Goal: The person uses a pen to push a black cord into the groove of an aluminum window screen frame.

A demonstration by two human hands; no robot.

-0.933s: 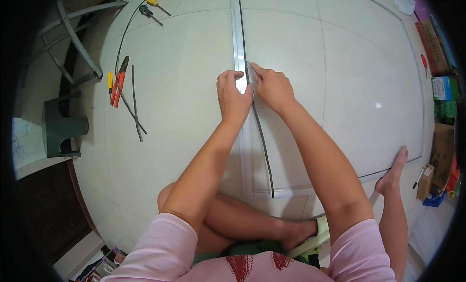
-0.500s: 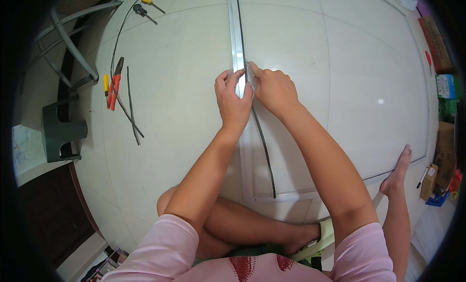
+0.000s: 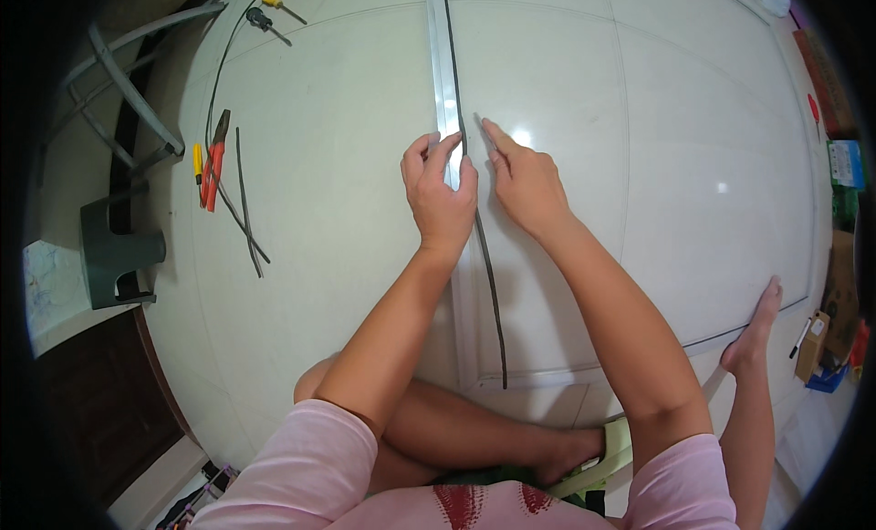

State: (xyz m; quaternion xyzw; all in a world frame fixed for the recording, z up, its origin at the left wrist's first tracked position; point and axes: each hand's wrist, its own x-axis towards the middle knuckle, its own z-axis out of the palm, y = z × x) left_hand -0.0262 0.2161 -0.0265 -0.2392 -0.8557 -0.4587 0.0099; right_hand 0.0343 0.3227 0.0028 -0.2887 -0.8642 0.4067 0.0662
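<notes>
A long silver metal frame bar (image 3: 443, 74) runs away from me across the middle, with a thin black rubber strip (image 3: 490, 284) along its right edge. The strip's near end hangs loose past the bar and lies down toward my legs. My left hand (image 3: 438, 197) is closed round the bar, thumb against the strip and fingers over the far side. Just right of it, my right hand (image 3: 531, 185) pinches a small thin grey tool (image 3: 480, 125), its index finger stretched along it. Most of the tool is covered by the hand; its exact kind cannot be made out.
Pliers with red handles (image 3: 215, 170), a yellow-handled tool (image 3: 197, 163) and cut black strips (image 3: 246, 211) lie on the floor at left. Two screwdrivers (image 3: 265, 21) are farther off. A dark green stool (image 3: 109, 243) stands at far left. Boxes (image 3: 826, 83) line the right side.
My right hand has drawn back to the right, with the grey tool now apart from the strip. The strip's loose end has swung slightly left. My left hand stays on the bar.
</notes>
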